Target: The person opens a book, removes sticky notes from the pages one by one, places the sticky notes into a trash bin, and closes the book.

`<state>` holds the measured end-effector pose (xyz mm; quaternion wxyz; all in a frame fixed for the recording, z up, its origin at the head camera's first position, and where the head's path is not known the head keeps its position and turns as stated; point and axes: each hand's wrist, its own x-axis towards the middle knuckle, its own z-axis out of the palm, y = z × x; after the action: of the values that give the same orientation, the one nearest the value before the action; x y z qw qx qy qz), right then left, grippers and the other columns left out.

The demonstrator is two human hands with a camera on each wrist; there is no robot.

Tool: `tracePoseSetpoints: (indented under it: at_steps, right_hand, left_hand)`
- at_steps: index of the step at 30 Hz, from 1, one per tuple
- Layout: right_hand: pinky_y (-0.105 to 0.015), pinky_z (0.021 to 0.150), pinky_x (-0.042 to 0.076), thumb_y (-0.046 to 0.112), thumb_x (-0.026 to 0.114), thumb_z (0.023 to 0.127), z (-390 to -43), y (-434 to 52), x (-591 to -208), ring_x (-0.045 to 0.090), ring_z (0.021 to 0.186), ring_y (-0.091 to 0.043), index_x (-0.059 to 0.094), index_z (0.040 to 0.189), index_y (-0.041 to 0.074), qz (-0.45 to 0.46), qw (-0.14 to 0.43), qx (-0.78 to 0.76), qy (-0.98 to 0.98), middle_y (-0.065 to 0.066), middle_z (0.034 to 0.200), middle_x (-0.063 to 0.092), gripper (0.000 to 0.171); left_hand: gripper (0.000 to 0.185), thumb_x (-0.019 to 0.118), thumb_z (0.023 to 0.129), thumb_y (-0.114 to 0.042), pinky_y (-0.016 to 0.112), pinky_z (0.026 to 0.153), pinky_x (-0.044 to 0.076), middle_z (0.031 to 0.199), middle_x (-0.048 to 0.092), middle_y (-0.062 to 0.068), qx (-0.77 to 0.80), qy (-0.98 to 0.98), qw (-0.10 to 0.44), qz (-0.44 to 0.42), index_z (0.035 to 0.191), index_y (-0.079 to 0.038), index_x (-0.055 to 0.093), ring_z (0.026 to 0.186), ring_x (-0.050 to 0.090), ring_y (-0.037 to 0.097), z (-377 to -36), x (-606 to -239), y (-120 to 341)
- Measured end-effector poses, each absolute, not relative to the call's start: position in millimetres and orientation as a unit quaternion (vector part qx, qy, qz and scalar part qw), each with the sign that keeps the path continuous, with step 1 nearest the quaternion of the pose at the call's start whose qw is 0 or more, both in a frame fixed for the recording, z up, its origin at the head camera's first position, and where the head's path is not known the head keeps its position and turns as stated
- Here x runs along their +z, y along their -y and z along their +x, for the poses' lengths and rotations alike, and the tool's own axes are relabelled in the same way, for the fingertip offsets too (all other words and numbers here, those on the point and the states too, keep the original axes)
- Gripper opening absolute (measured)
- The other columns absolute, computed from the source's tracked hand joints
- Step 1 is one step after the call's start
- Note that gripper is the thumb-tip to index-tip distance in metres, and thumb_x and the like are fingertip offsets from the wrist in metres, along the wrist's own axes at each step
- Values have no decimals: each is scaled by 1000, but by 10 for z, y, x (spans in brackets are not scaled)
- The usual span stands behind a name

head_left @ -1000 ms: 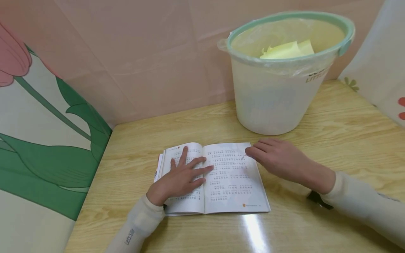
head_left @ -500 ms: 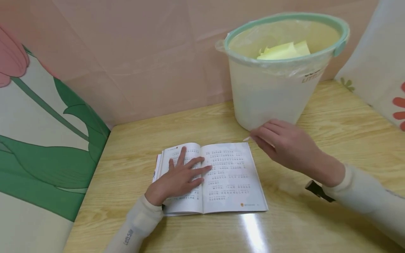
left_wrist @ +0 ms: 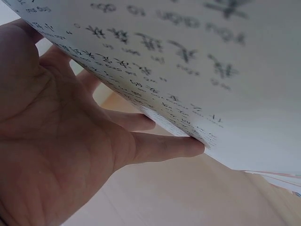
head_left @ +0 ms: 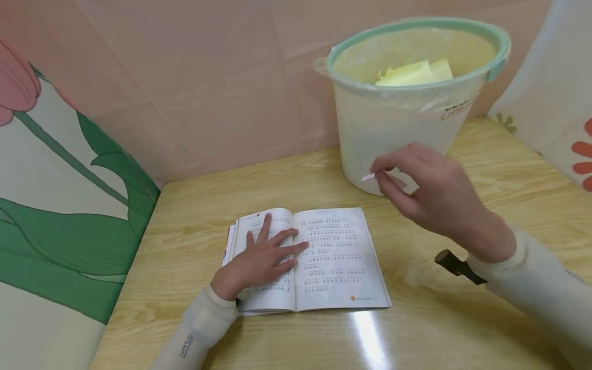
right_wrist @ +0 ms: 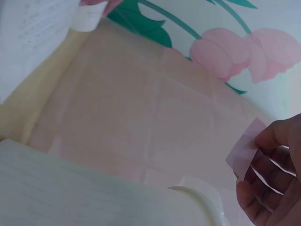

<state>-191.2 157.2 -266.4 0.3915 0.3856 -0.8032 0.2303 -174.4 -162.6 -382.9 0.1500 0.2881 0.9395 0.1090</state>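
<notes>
An open book (head_left: 335, 267) with printed text lies on the wooden table. My left hand (head_left: 265, 259) rests on its left page with fingers spread, the fingertips reaching past the spine. In the left wrist view the palm and straight fingers (left_wrist: 164, 148) lie against the printed page (left_wrist: 155, 61). My right hand (head_left: 432, 190) is raised beyond the book's upper right corner, overlapping the bucket in the head view. Between thumb and fingertips it pinches a small pale pink slip of paper (right_wrist: 245, 148), seen nearly edge-on from the head.
A whitish bucket (head_left: 388, 128) with a green rim and plastic liner stands at the back right, yellow paper (head_left: 413, 74) inside it. Behind the table (head_left: 194, 205) hangs a pink backdrop (head_left: 208, 77). A tulip-printed panel (head_left: 60, 221) borders the left.
My right hand has lifted away from the book's right page, moving up and toward the bucket with the paper slip. The left hand has stayed on the book.
</notes>
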Motion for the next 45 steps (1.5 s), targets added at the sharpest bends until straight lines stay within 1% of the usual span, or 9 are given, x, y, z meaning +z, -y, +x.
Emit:
tracePoseSetpoints:
  at_steps: [3,7,15,20,24,31,35,41,45]
  right_hand:
    - [-15,78,41,18,58,92,-1920,-1554,-2574,60,78,-18,72,90,5,377,396,268,793,-5,84,72,19]
    - [-9,82,36,18,57,92,-1925,-1530,-2451,57,76,-21,71,91,2,347,432,293,779,-9,83,71,22]
    - [-10,82,40,17,66,88,-1943,-1457,-2258,57,77,-31,75,84,2,260,510,355,739,-16,80,69,18]
    - [-12,74,43,16,67,87,-1998,-1490,-2221,58,66,-10,76,82,0,242,540,388,707,-15,71,70,19]
    - [-12,72,42,16,68,86,-2050,-1566,-2202,57,68,5,77,84,0,211,550,394,706,-13,73,74,19]
    - [-9,69,36,18,65,84,-2208,-1678,-2137,65,70,0,78,83,2,130,585,402,692,-15,77,76,21]
    - [-8,70,36,17,63,84,-2320,-1754,-2091,63,71,5,78,85,0,110,594,398,690,-14,79,76,22]
    - [-9,76,39,22,67,87,-2426,-1928,-2035,64,81,3,77,93,-1,75,593,409,690,0,91,78,25]
    - [-10,80,39,27,67,89,-2465,-1947,-2037,59,87,5,77,95,1,54,598,400,692,9,96,75,28]
  left_hand:
    - [45,48,103,-44,84,104,14,163,30,-10,109,-939,152,288,148,-45,43,152,-15,47,-1743,-3813,1621]
    - [45,48,103,-44,84,103,15,163,30,-10,108,-939,151,289,148,-44,43,152,-14,48,-1742,-3799,1617]
    - [45,48,103,-43,84,104,15,163,30,-10,108,-939,155,286,148,-45,43,152,-14,47,-1735,-3792,1617]
    - [45,47,103,-44,84,104,15,163,30,-10,105,-940,152,288,148,-45,42,152,-14,47,-1731,-3797,1613]
    - [45,47,103,-45,83,104,16,163,29,-11,102,-940,151,289,148,-46,42,152,-14,47,-1735,-3800,1617]
    - [45,47,103,-45,83,104,16,163,30,-11,100,-940,148,289,148,-46,41,152,-14,47,-1720,-3812,1638]
    - [45,47,103,-45,83,105,15,163,29,-11,100,-941,150,285,148,-47,41,152,-15,46,-1701,-3804,1656]
    - [46,46,104,-46,83,105,15,163,28,-11,101,-941,150,285,149,-47,40,152,-16,45,-1684,-3786,1671]
    - [46,46,104,-45,83,105,15,164,27,-11,100,-941,153,284,149,-46,40,152,-16,45,-1666,-3771,1681]
